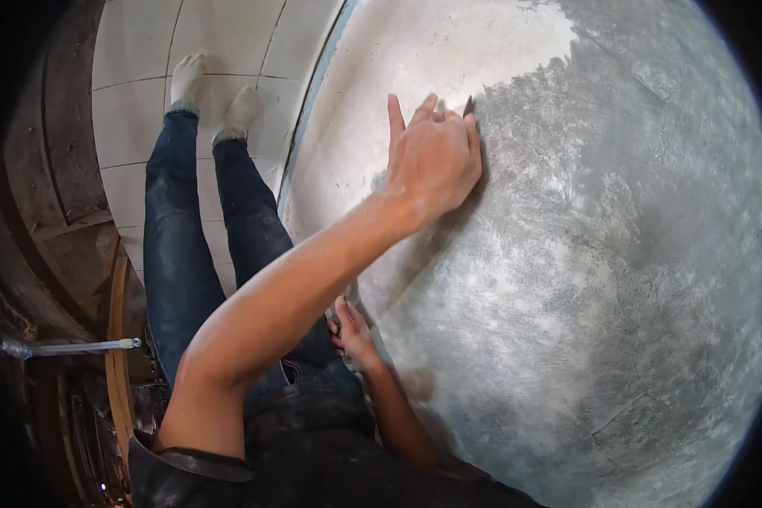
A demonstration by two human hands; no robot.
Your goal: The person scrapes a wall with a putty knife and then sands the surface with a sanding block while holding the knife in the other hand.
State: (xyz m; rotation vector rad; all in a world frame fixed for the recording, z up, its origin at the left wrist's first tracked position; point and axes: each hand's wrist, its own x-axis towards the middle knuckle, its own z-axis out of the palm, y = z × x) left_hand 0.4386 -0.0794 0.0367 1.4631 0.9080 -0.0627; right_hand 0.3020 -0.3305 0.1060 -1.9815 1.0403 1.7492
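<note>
My left hand [433, 155] reaches across my body and presses against a curved grey plastered wall [584, 279]. Its fingers are closed over a small dark tool [468, 106], of which only the tip shows, right at the border between grey plaster and the bare pale surface [415, 51]; one finger sticks out straight. Lower down, my right hand [352, 335] rests with its fingers extended against the wall's edge near my waist, and I see nothing held in it.
My legs in dark jeans [178, 254] and socked feet [186, 78] stand on a pale tiled floor [135, 127] left of the wall. Wooden boards [68, 169] and a whitish pipe [68, 346] lie along the far left.
</note>
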